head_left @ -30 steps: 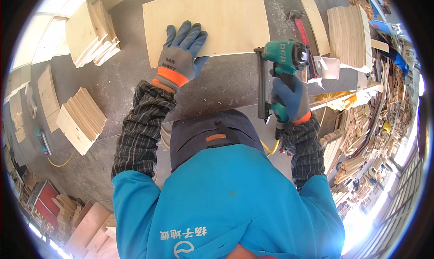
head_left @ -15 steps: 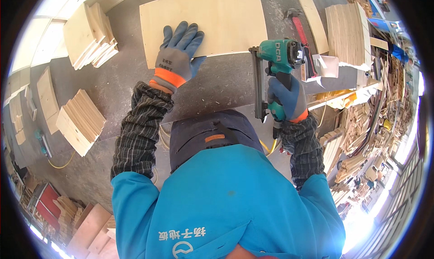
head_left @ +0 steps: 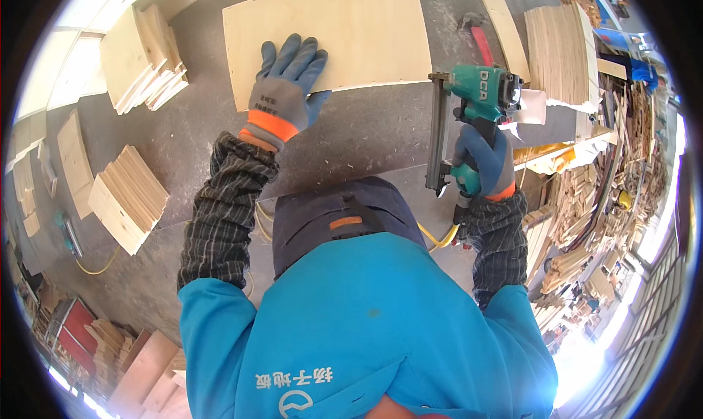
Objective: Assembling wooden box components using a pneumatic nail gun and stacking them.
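A pale rectangular plywood panel (head_left: 366, 35) lies flat on the dark work table (head_left: 366, 126). My left hand (head_left: 287, 90), in a grey-blue glove with an orange cuff, rests on the panel's near left part with its fingers stretched out. In my right hand (head_left: 486, 159), gloved the same way, is a green pneumatic nail gun (head_left: 476, 90). My fingers wrap round its handle, and its long magazine points back toward me. The gun is held to the right of the panel, apart from it. A yellow air hose (head_left: 438, 237) shows below the gun.
A red-handled hammer (head_left: 482, 44) lies beyond the gun, partly covered by it. Beside it are a narrow board (head_left: 504, 31) and a tall stack of panels (head_left: 560, 57). More stacked boards (head_left: 130, 196) stand at left, near a second nail gun (head_left: 71, 236). Scrap wood (head_left: 586, 207) is heaped at right.
My right hand has moved the nail gun to the right, away from the panel, and it now covers more of the hammer. My left hand stays on the panel.
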A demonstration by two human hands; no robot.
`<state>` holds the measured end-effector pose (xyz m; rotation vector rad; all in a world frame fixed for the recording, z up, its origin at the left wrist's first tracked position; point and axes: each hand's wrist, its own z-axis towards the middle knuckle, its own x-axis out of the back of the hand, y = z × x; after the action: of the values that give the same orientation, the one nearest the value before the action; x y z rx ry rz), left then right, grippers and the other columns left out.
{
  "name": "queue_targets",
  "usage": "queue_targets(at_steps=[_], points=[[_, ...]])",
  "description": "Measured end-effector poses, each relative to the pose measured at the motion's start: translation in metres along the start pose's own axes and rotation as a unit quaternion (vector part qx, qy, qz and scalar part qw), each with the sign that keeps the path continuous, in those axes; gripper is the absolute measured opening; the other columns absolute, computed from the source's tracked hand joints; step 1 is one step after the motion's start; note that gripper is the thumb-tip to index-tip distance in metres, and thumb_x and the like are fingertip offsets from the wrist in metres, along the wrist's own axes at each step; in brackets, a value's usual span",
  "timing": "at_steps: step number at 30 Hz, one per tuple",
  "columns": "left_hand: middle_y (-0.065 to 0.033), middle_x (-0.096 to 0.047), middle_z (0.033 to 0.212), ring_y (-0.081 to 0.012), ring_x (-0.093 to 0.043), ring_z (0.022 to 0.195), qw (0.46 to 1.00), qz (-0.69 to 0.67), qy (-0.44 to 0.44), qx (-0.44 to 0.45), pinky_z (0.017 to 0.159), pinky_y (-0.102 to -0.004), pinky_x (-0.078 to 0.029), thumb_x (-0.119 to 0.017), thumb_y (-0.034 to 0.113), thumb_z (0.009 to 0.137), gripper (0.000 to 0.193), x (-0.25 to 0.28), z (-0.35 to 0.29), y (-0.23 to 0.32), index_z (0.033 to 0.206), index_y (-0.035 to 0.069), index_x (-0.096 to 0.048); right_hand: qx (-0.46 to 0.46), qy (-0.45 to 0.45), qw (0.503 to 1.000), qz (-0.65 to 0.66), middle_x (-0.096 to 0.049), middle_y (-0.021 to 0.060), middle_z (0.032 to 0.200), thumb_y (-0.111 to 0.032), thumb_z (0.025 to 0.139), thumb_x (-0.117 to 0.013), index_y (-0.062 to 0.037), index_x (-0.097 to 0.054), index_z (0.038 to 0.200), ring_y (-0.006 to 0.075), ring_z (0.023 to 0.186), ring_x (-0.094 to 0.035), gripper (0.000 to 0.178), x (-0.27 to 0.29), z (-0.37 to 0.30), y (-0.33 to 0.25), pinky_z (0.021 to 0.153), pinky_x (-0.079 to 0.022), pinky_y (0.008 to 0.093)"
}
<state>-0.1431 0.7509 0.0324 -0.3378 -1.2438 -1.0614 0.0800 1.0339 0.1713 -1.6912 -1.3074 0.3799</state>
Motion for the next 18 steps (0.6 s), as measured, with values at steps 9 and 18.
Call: queue_targets(at_steps=[9, 18], points=[[-0.0114, -0.065, 0.155, -0.0357, -0.053, 0.151, 1.000, -0.001, 0.003, -0.001, 0.128, -0.0626, -0.035, -0.087, 0.031, 0.088, 0.057, -0.003, -0.001, 0.000, 0.139, 0.012, -0.073, -0.017, -0.010, 1.000, 0.022, -0.067, 0.0033, 0.077, -0.025, 0.099, -0.071, -0.0007, -0.068, 0.106, 0.0115, 0.064, -0.062, 0.026, -0.004, 0.006, -0.003, 0.060, -0.049, 0.0290], [-0.0110, -0.066, 0.154, -0.0348, -0.054, 0.151, 1.000, -0.002, 0.009, -0.003, 0.129, -0.0620, -0.034, -0.087, 0.032, 0.089, 0.055, -0.003, -0.001, -0.001, 0.139, 0.012, -0.074, -0.010, -0.026, 0.999, -0.025, -0.065, 0.0030, 0.072, -0.032, 0.101, -0.066, 0.0013, -0.068, 0.130, 0.0104, 0.062, -0.058, 0.044, -0.008, 0.009, 0.000, 0.058, -0.042, 0.0273]])
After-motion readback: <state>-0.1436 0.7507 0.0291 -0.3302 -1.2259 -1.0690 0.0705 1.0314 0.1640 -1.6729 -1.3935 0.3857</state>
